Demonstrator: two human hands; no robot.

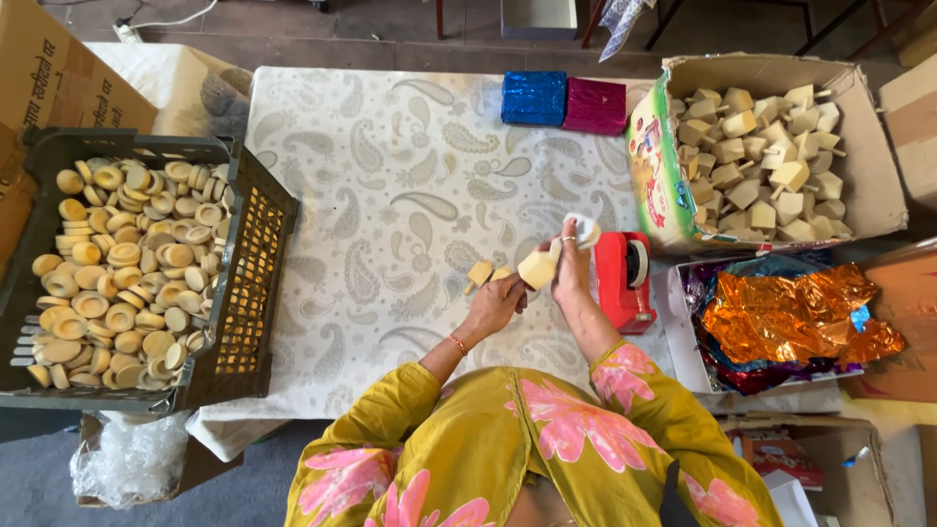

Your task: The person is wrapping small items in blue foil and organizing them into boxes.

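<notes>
My left hand (498,301) holds a small tan wooden block (536,268) with a short peg over the table middle. My right hand (571,265) is raised beside it, fingers pinching a white piece of tape (586,230) next to the red tape dispenser (625,278). Two more small wooden pieces (480,272) lie on the cloth just left of my left hand. Both hands work close together, nearly touching around the block.
A dark plastic crate (256,244) of round wooden discs stands at left. A cardboard box (859,146) of pegged wooden blocks sits at right. Blue (534,98) and magenta foil-wrapped blocks (595,105) lie at the far edge. Crumpled orange foil (795,312) fills a tray at right.
</notes>
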